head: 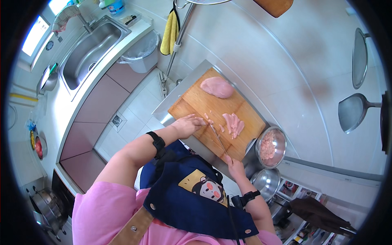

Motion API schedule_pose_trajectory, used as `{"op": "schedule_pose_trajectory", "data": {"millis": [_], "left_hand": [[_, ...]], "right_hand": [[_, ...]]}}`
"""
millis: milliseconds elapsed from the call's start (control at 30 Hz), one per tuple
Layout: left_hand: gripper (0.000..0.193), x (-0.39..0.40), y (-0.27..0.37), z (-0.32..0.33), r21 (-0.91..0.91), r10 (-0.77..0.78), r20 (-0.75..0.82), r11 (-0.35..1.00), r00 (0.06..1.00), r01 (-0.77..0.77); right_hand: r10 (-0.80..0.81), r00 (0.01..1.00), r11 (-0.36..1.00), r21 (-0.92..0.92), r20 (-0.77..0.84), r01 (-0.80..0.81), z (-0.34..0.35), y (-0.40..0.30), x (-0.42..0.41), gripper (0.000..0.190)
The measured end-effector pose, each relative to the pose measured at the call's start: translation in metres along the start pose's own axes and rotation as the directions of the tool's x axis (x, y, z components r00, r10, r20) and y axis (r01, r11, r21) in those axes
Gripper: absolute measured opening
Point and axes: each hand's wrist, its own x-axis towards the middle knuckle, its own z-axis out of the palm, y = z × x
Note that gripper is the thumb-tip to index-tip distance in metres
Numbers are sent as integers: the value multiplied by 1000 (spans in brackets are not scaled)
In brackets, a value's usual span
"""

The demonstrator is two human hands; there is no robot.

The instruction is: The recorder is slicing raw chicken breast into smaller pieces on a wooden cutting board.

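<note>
My right hand (235, 167) is closed around the handle of a kitchen knife (218, 138), its blade reaching across a wooden cutting board (186, 102). At the blade's tip, my left hand (189, 125) rests with its fingers on a strip of raw meat, partly hidden under them. Small cut bits (210, 120) lie beside the blade. Several raw meat strips (234, 124) are grouped toward the board's right side. A whole piece of raw meat, like a chicken breast (217, 87), lies near the far corner. Diced meat (267, 145) fills part of a metal bowl (283, 150) right of the board.
The board stands on a stainless steel surface (162, 111) against a tiled wall. A second metal bowl (267, 183) sits below the first. Further left are a lined trash bin (142, 59) and a sink (92, 52). Open shelving (301, 220) holds items at lower right.
</note>
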Motion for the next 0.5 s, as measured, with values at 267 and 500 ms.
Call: {"op": "schedule_pose_trajectory", "data": {"millis": [267,500], "left_hand": [[39,-5,-1,3,85,-5,-72,996,997,11],[40,-7,-3,7,102,-5,-97,995,995,15]], "right_hand": [[-66,998,998,-3,18,66,6,-13,7,66],[-74,996,997,-24,48,75,5,-40,16,62]]}}
